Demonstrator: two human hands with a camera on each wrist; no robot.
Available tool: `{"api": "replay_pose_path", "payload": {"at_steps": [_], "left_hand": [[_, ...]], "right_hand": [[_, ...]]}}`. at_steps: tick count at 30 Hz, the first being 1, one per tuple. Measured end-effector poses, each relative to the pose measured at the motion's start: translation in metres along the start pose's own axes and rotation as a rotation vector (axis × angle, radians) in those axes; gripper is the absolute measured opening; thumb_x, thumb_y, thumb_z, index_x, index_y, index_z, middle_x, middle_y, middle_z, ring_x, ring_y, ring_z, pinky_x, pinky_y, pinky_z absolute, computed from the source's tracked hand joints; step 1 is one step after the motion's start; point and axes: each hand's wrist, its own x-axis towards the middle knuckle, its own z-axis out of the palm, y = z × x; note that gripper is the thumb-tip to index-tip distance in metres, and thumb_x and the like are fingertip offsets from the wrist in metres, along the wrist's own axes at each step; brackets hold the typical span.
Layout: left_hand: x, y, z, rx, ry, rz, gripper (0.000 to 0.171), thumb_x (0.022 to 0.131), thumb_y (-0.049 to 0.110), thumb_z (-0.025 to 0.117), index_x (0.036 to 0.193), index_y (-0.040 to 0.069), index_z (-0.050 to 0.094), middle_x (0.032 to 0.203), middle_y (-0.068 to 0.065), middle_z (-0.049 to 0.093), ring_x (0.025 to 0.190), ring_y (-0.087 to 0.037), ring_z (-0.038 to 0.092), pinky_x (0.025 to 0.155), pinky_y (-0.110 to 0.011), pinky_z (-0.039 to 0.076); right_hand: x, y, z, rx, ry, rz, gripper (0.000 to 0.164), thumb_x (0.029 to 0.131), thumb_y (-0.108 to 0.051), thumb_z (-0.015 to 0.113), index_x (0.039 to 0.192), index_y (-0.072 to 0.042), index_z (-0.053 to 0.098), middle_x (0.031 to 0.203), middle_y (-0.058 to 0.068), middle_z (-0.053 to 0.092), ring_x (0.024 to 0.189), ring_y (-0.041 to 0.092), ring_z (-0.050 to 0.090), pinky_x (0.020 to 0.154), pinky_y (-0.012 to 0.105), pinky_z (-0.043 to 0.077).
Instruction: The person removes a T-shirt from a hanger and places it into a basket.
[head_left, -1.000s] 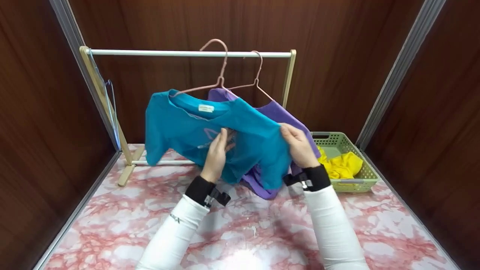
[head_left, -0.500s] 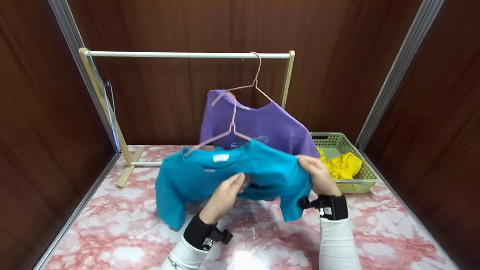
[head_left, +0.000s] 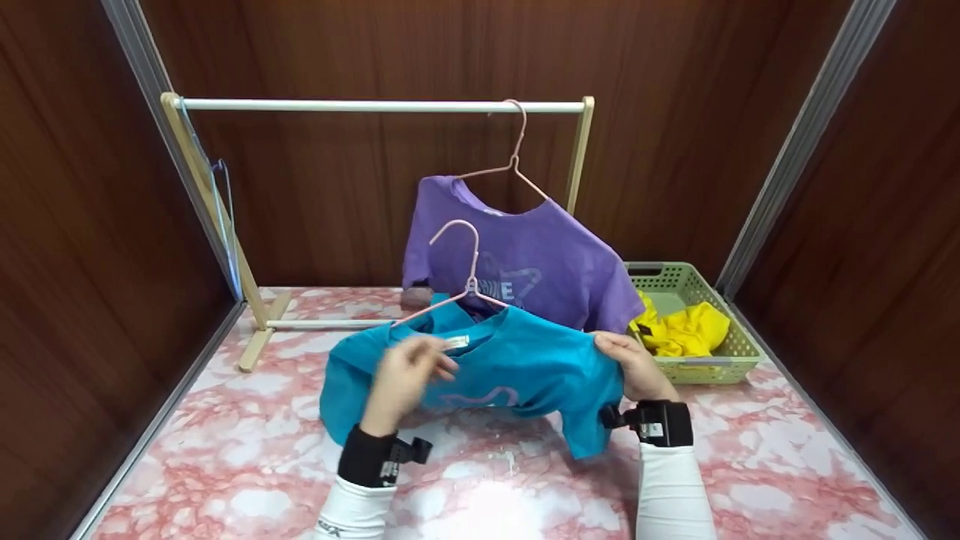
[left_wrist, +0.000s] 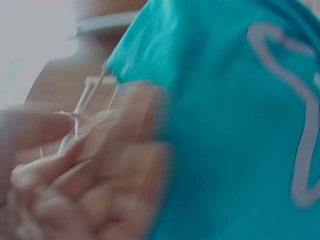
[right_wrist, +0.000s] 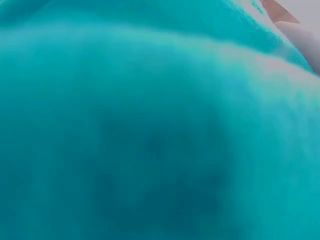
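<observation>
A teal T-shirt [head_left: 540, 352] is on a pink clothes hanger [head_left: 475, 262], held up over the table in the head view. My right hand [head_left: 637, 367] grips the shirt at its right shoulder. In front of its left shoulder, near the collar, is my left hand [head_left: 405, 379], blurred, with loosely bent fingers and nothing held. The left wrist view shows the same left hand [left_wrist: 100, 170] beside the cloth. Teal fabric [right_wrist: 150, 125] fills most of the right wrist view and hides the right fingertips.
A clothes rack [head_left: 337, 106] stands behind, with a purple T-shirt [head_left: 517, 247] hanging from its rail on a pink hanger. Blue hangers [head_left: 225, 225] hang at its left end. A green basket [head_left: 720, 364] with yellow cloth [head_left: 686, 330] sits at right on the marbled table [head_left: 247, 450].
The teal T-shirt and its hanger have come down from rail height toward me, uncovering the purple shirt. My left hand has moved off the shirt's middle toward its left shoulder. The right keeps its grip.
</observation>
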Motion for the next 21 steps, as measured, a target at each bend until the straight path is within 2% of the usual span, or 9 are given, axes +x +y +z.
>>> {"api": "replay_pose_path", "payload": {"at_steps": [2,4,6,7,8,11,14,16,21], "left_hand": [[0.001,-0.003,-0.01,0.0,0.225,0.08,0.021,0.107,0.013,0.056,0.106,-0.002,0.071,0.086,-0.019,0.074,0.07,-0.015,0.067,0.066,-0.022,0.053],[0.002,-0.008,-0.021,0.044,0.427,0.14,0.019,0.106,0.01,0.056,0.106,-0.002,0.071,0.091,-0.019,0.072,0.076,-0.015,0.062,0.068,-0.021,0.049],[0.002,-0.015,-0.03,0.126,0.545,0.156,0.019,0.105,0.009,0.057,0.108,-0.002,0.072,0.1,-0.02,0.071,0.087,-0.023,0.06,0.077,-0.027,0.047],[0.003,-0.019,-0.036,0.17,0.569,0.148,0.02,0.105,0.009,0.057,0.109,-0.003,0.072,0.104,-0.02,0.07,0.092,-0.027,0.059,0.081,-0.031,0.047],[0.004,-0.023,-0.041,0.209,0.572,0.136,0.02,0.105,0.01,0.058,0.109,-0.003,0.073,0.106,-0.02,0.07,0.097,-0.03,0.06,0.084,-0.035,0.048],[0.003,-0.035,-0.052,0.31,0.496,0.067,0.033,0.105,0.015,0.059,0.078,-0.003,0.068,0.076,-0.014,0.06,0.075,-0.032,0.055,0.069,-0.036,0.043],[0.003,-0.043,-0.059,0.374,0.403,0.008,0.056,0.105,0.023,0.059,0.054,0.008,0.04,0.054,0.001,0.033,0.049,-0.019,0.034,0.052,-0.028,0.024],[0.002,-0.046,-0.061,0.415,0.351,-0.005,0.061,0.105,0.026,0.06,0.053,0.016,0.03,0.051,0.007,0.022,0.045,-0.012,0.022,0.051,-0.026,0.015],[0.002,-0.05,-0.064,0.432,0.271,0.03,0.06,0.104,0.026,0.062,0.053,0.019,0.03,0.051,0.01,0.022,0.045,-0.005,0.018,0.052,-0.024,0.014]], "right_hand": [[-0.002,-0.001,-0.002,0.004,0.0,0.013,0.051,0.111,-0.003,0.027,0.118,-0.019,0.074,0.101,-0.009,0.074,0.084,0.001,0.068,0.077,0.017,0.057],[-0.003,-0.001,-0.003,0.01,-0.002,0.02,0.05,0.111,-0.003,0.028,0.119,-0.019,0.075,0.103,-0.009,0.075,0.085,0.001,0.069,0.078,0.017,0.057],[-0.004,-0.002,-0.004,0.02,-0.008,0.023,0.051,0.111,-0.003,0.028,0.119,-0.019,0.075,0.104,-0.009,0.075,0.086,0.001,0.069,0.079,0.017,0.057],[-0.004,-0.002,-0.004,0.031,-0.013,0.023,0.051,0.111,-0.002,0.028,0.119,-0.019,0.075,0.105,-0.008,0.075,0.087,0.002,0.069,0.079,0.017,0.058],[-0.003,-0.002,-0.005,0.045,-0.021,0.022,0.052,0.111,-0.001,0.027,0.119,-0.018,0.075,0.106,-0.008,0.076,0.087,0.002,0.069,0.08,0.018,0.058],[-0.002,-0.003,-0.005,0.086,-0.072,0.021,0.056,0.11,0.0,0.022,0.122,-0.016,0.074,0.106,-0.006,0.076,0.088,0.003,0.071,0.081,0.019,0.059],[-0.002,-0.003,-0.006,0.126,-0.133,0.014,0.058,0.11,0.001,0.018,0.125,-0.013,0.072,0.108,-0.004,0.077,0.089,0.005,0.073,0.082,0.021,0.06],[-0.002,-0.004,-0.007,0.145,-0.158,0.004,0.059,0.11,0.001,0.016,0.126,-0.011,0.071,0.108,-0.002,0.077,0.089,0.006,0.073,0.082,0.021,0.06],[-0.005,-0.006,-0.008,0.15,-0.16,0.002,0.057,0.109,0.002,0.018,0.124,-0.01,0.072,0.104,-0.002,0.077,0.086,0.006,0.073,0.079,0.021,0.06]]}}
